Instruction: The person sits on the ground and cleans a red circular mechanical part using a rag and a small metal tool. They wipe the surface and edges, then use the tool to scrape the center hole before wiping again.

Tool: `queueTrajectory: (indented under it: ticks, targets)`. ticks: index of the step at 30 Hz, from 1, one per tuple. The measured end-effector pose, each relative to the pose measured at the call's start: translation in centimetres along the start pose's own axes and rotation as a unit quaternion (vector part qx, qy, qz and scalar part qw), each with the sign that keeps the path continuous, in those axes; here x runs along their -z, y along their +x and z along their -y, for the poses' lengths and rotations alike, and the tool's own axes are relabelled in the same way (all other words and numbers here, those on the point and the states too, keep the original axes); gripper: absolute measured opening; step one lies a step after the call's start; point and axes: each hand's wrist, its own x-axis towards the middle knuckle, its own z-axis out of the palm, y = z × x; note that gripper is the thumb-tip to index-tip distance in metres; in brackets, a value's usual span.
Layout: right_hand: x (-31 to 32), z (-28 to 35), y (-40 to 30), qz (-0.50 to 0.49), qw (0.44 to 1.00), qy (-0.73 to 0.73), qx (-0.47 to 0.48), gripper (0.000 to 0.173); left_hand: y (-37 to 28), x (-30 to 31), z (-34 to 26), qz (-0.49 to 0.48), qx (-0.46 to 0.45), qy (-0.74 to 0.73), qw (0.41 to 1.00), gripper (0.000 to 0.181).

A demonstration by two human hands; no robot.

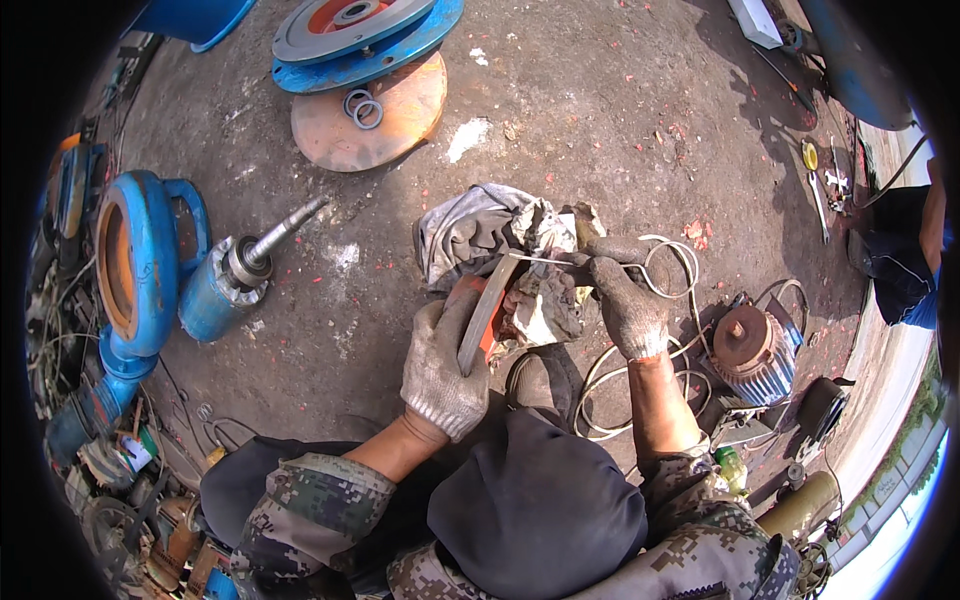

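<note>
My left hand [450, 360], in a dirty knit glove, grips a metal part with a flat grey rim [484, 319] and orange paint, tilted on its edge. My right hand [630, 300], gloved too, holds a pale cord [555, 260] whose thin end reaches the top of the rim. From there the cord loops out to the right and down over the ground. Just beyond the metal part, crumpled grey cloth [472, 221] and stained rags [547, 307] lie bunched up. Fingers and rags partly hide the part's orange side.
A blue pump casing [154, 262] and a rotor with shaft [225, 289] stand at left. Discs [367, 142] with grey rings lie at the top. An electric motor [752, 352] and wrench [819, 206] are at right. Another person's arm [932, 217] shows at the right edge.
</note>
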Motion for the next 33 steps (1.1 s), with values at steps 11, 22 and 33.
queueTrajectory:
  ticks: [11,22,33]
  targets:
    - [0.1,0.5,-1.8,0.043,0.999,-0.013,0.008,0.025,0.8,0.2,-0.7,-0.020,-0.008,-0.029,0.999,0.058]
    - [-1.6,4.1,-2.2,0.180,0.963,-0.166,0.109,0.021,0.8,0.4,-0.6,-0.014,0.008,-0.044,0.999,0.062]
    - [-0.9,-0.8,-0.8,0.008,0.990,0.117,0.072,0.030,9.6,2.9,-4.0,0.087,0.146,-0.112,0.979,0.064]
